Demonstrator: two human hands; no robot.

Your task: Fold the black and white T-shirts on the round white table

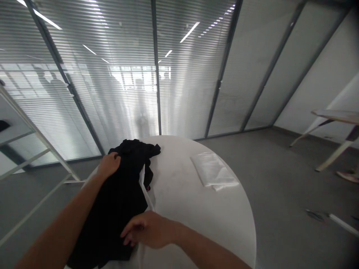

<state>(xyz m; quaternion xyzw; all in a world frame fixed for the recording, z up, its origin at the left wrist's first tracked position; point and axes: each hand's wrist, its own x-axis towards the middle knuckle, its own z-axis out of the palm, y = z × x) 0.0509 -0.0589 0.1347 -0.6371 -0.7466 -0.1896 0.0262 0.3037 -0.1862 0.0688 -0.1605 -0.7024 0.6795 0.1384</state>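
Observation:
A black garment [120, 190] lies spread along the left side of a round white table [179, 209], its far end bunched up. At its far left edge my left hand [109, 164] is closed on the fabric. My right hand [153, 228] is over the near right part of the garment, fingers loosely curled and apart, with nothing seen in them. A strip of white material [144, 183] shows along the garment's right edge, partly hidden under it. To the right lies a flat, folded clear plastic bag [213, 170].
A white metal frame [42, 142] stands on the left. Behind the table runs a glass partition with blinds [185, 93]. At the right are another table [339, 116], partly in view, and a white bar [343, 224] near the grey floor.

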